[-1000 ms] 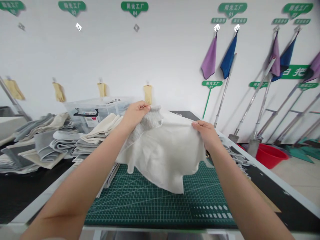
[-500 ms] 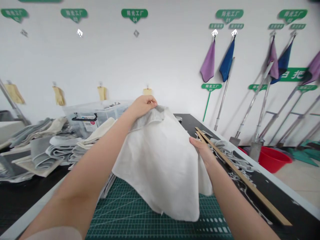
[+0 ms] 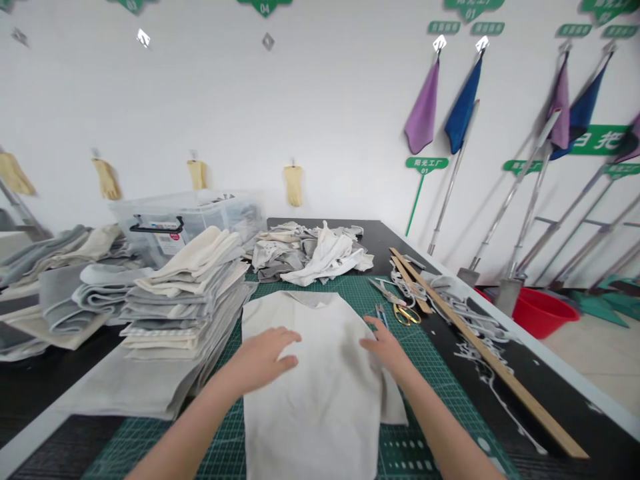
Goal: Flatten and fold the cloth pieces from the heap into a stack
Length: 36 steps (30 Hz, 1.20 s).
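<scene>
Hovering over or lightly resting on white cloth, the left hand (image 3: 267, 360) has its thumb and fingers well parted, pinching nothing; whether they touch is hard to tell. The right hand (image 3: 385, 350), near the cloth's right edge, also has a clear gap between thumb and forefinger, with no fabric visibly gripped; contact there is unclear too. Such loose hands would suit smoothing more than pulling.

Beneath them, the white fabric piece (image 3: 313, 413) lies mostly flat, its shallow curved notch at the far end and a flap showing past its right side. It lies on the green gridded cutting mat (image 3: 445, 387), probably because that gives a firm, level surface.

Just beyond the right hand are blue-handled snips (image 3: 383, 315) and gold-handled scissors (image 3: 404, 313), presumably kept within easy reach. At left, a stack of folded fabric (image 3: 185, 300) seems squared up to save room, while a crumpled heap of cloth (image 3: 320, 253) sits loosely at the mat's far edge. Farther right, a long wooden strip (image 3: 490, 356) lies across pale fabric trimmings, perhaps set aside there. Behind the stack stands a clear plastic storage bin (image 3: 200, 220).
</scene>
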### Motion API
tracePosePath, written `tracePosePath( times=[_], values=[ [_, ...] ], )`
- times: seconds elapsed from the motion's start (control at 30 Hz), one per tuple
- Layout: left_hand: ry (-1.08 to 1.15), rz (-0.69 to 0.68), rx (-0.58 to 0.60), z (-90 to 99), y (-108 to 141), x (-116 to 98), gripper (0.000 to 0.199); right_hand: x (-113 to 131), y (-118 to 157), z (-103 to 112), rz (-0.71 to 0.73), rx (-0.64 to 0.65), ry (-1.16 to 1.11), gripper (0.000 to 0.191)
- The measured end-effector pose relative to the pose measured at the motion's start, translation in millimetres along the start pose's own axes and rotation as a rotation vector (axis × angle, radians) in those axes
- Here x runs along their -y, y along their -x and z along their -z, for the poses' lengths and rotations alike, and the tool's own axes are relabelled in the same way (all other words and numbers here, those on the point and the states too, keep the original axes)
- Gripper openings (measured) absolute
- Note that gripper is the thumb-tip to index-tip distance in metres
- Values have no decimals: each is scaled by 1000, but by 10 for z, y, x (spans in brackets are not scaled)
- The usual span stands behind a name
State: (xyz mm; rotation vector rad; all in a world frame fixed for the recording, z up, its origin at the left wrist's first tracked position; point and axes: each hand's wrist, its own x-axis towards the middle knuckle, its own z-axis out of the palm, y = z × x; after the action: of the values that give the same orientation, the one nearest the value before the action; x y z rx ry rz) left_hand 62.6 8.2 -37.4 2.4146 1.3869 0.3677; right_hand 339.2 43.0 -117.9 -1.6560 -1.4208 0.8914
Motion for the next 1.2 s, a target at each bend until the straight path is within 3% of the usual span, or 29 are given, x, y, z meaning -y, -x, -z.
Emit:
tracePosePath(
  times=[0.1,0.23,0.4,0.5,0.6,0.7,0.83,0.93,1.1,1.2],
  values=[
    [-29,119,77,-378,380,69,37,-63,114,100,28,114,63,55],
    [-123,261,67,-645,515,218,44,-173,329,207,47,210,240,50],
    [-175,249,96,-495,368,507,45,-138,693,404,22,340,480,34],
    [-196,201,139,-378,234,619,39,47,774,519,-17,244,714,28],
    [-227,155,72,-393,106,625,33,341,594,466,149,23,838,25],
    [-261,149,-61,-501,17,601,28,603,196,178,295,-77,869,28],
    [-212,163,-128,-593,6,643,25,686,-298,-308,315,93,898,32],
    [-165,140,-145,-583,36,688,25,628,-458,-507,322,162,883,24],
    [-147,162,-143,-555,11,698,23,632,-609,-519,294,290,784,10],
    [-130,162,-161,-559,-32,703,20,750,-849,-434,256,348,694,12]
  ],
)
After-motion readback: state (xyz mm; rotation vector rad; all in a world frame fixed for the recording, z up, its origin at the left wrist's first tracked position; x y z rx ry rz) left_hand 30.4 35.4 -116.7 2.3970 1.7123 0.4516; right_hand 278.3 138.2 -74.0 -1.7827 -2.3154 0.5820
